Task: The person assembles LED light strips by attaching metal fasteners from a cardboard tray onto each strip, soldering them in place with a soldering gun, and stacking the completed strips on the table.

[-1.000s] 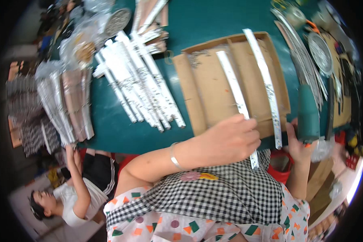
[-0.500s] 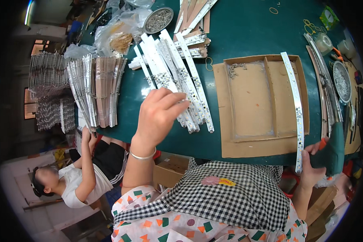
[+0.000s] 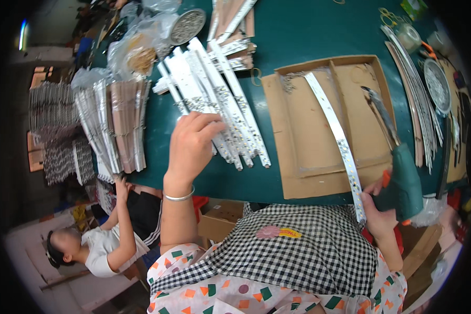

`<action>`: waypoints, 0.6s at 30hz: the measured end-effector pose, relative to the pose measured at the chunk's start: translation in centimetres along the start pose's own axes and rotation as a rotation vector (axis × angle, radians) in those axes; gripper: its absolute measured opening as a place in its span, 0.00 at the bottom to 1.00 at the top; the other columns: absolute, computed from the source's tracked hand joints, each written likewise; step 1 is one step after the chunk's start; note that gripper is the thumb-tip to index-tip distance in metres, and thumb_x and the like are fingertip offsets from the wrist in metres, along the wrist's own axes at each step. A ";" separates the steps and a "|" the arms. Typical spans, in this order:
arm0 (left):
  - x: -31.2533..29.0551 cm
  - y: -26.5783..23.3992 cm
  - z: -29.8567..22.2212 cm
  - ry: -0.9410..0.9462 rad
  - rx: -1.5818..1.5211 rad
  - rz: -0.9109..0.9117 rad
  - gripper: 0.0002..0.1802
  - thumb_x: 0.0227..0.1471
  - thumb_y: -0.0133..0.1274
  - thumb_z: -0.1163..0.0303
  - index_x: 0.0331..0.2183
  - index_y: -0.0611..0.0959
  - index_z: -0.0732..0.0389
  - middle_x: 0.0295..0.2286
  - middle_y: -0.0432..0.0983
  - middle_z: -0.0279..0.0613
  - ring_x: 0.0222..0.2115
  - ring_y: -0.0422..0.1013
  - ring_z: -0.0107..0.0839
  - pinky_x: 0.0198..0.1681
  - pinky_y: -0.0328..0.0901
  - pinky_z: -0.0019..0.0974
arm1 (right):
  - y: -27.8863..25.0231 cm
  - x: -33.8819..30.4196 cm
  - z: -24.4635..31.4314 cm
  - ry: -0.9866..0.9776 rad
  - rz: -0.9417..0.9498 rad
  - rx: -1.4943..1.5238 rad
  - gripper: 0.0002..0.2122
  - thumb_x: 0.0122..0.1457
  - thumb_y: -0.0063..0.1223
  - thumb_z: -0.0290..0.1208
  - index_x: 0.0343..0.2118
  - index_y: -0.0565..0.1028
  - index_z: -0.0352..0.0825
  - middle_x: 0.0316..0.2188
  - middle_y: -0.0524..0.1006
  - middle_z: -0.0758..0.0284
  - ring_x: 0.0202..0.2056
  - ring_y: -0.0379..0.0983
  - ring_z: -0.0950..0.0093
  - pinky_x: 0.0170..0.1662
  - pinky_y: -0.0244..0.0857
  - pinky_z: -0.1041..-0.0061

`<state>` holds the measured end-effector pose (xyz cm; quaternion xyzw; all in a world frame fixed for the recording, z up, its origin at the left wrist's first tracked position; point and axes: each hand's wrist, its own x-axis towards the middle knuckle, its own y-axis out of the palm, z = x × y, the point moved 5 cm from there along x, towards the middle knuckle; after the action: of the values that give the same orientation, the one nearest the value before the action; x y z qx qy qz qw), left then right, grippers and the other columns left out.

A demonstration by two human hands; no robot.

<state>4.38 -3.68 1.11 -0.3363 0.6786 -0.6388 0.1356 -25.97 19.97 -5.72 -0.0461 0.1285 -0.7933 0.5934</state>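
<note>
My right hand (image 3: pixel 380 214) grips the lower end of a narrow white LED strip (image 3: pixel 336 131), which slants over a cardboard tray (image 3: pixel 311 146). The same hand also has a green pistol-shaped tool (image 3: pixel 407 180) with an orange trigger; its dark tip (image 3: pixel 379 107) points away over the tray's right part. My left hand (image 3: pixel 193 144) is at the near left side of a fanned pile of LED strips (image 3: pixel 230 104). Its fingers are curled over the strips, and what lies under the fingertips is hidden.
Small metal parts sit in the tray's far left corner. A metal bowl (image 3: pixel 187 26) of small parts and plastic bags (image 3: pixel 136 49) stand far left, beside bundled strips (image 3: pixel 123 125). At right are long strips (image 3: pixel 411 99) and another bowl (image 3: pixel 437 86). A co-worker (image 3: pixel 110 235) stands left.
My right hand has moved left with the LED strip, which is now over the tray's middle. The green tool has swung so that its tip shows over the tray. My left hand stays by the pile.
</note>
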 end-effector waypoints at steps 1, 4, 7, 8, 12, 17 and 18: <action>0.6 -0.3 -0.4 0.012 0.039 -0.017 0.13 0.33 0.54 0.83 0.27 0.81 0.60 0.30 0.78 0.35 0.29 0.70 0.37 0.33 0.64 0.38 | 0.3 0.2 -0.1 0.005 0.004 0.016 0.34 0.48 0.51 0.08 0.60 0.55 0.29 0.31 0.62 0.70 0.31 0.66 0.79 0.38 0.63 0.79; 3.8 -0.1 -3.1 0.037 -0.183 -0.159 0.13 0.34 0.57 0.86 0.28 0.82 0.61 0.29 0.79 0.39 0.28 0.71 0.38 0.34 0.65 0.37 | 1.2 0.4 0.2 0.071 -0.002 0.077 0.32 0.50 0.51 0.09 0.59 0.56 0.30 0.32 0.62 0.70 0.32 0.66 0.79 0.38 0.64 0.79; 7.7 2.3 -5.9 0.095 -0.177 -0.144 0.10 0.36 0.59 0.82 0.27 0.82 0.61 0.25 0.77 0.38 0.26 0.70 0.38 0.32 0.64 0.38 | 2.2 0.7 0.9 0.183 0.051 0.089 0.25 0.51 0.51 0.10 0.53 0.61 0.31 0.31 0.62 0.70 0.32 0.66 0.79 0.37 0.64 0.79; 8.9 3.2 -6.5 0.101 -0.144 -0.124 0.08 0.37 0.59 0.80 0.26 0.83 0.61 0.24 0.77 0.38 0.25 0.69 0.38 0.32 0.63 0.39 | 2.3 0.6 0.1 0.087 0.214 -0.008 0.18 0.51 0.52 0.12 0.44 0.63 0.32 0.29 0.62 0.72 0.32 0.66 0.80 0.37 0.63 0.79; 11.8 6.7 -6.8 0.124 0.027 -0.072 0.04 0.39 0.56 0.77 0.24 0.83 0.60 0.21 0.76 0.38 0.25 0.70 0.39 0.31 0.61 0.40 | 2.1 0.6 1.2 0.057 0.166 -0.113 0.15 0.51 0.53 0.14 0.37 0.62 0.35 0.28 0.62 0.73 0.31 0.64 0.80 0.36 0.62 0.79; 12.1 8.4 -7.2 0.137 0.136 0.068 0.06 0.39 0.51 0.77 0.21 0.83 0.59 0.18 0.76 0.39 0.24 0.71 0.38 0.31 0.62 0.39 | 0.5 0.3 0.6 -0.010 -0.015 0.001 0.16 0.51 0.54 0.14 0.40 0.63 0.36 0.30 0.63 0.72 0.31 0.61 0.81 0.38 0.60 0.80; 12.1 8.4 -7.0 0.113 0.145 0.070 0.07 0.39 0.51 0.77 0.21 0.84 0.59 0.18 0.76 0.39 0.24 0.71 0.38 0.31 0.62 0.39 | 0.4 0.7 0.6 -0.006 -0.018 0.004 0.16 0.51 0.54 0.14 0.40 0.63 0.36 0.30 0.63 0.72 0.31 0.61 0.81 0.38 0.60 0.80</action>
<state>-11.22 -6.21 -2.93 -0.2653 0.6483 -0.6991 0.1434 -25.64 19.14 -5.26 -0.0485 0.1244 -0.7987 0.5868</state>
